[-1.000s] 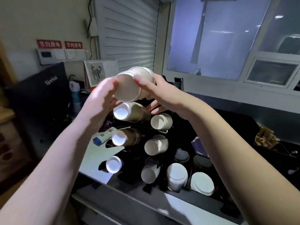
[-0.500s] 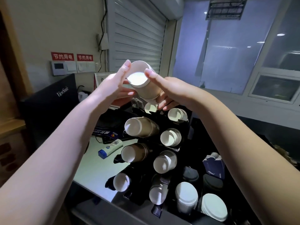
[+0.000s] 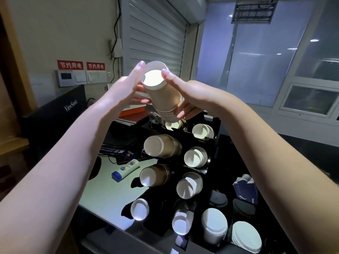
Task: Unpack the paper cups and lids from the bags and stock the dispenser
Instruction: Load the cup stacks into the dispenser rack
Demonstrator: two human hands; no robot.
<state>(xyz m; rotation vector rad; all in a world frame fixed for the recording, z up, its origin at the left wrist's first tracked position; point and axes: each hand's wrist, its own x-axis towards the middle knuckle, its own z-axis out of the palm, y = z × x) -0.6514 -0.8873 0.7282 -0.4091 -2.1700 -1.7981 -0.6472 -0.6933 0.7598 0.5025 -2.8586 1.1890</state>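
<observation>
I am holding a stack of brown paper cups (image 3: 163,97) in the air between both hands, bottoms tilted toward me and rims pointing down and away, directly above the top left slot (image 3: 175,124) of the black dispenser (image 3: 213,142). My left hand (image 3: 126,90) is gripping the stack's left side, thumb curled round the wall and forefinger lying up along the top cup's base. My right hand (image 3: 185,92) is gripping the right side, forefinger resting on the base rim and the other fingers curled under the lower cups. The stack's nested rims are hanging just above the slot, which is showing a pale cup inside; whether they are touching it I cannot tell. Item: dispenser's left column, three further stacks of brown cups (image 3: 161,147) pointing base-outward. Item: middle column, white cups (image 3: 195,157) in four slots. Item: bottom right, white lids (image 3: 246,237) standing on edge, with black lids (image 3: 219,198) just behind them. Item: a blue carton (image 3: 245,188) standing beside the black lids. Item: a white tube with a blue cap (image 3: 125,169) lying on the pale counter (image 3: 104,195) to the left of the dispenser. Item: a dark monitor (image 3: 55,114) standing at the far left.
</observation>
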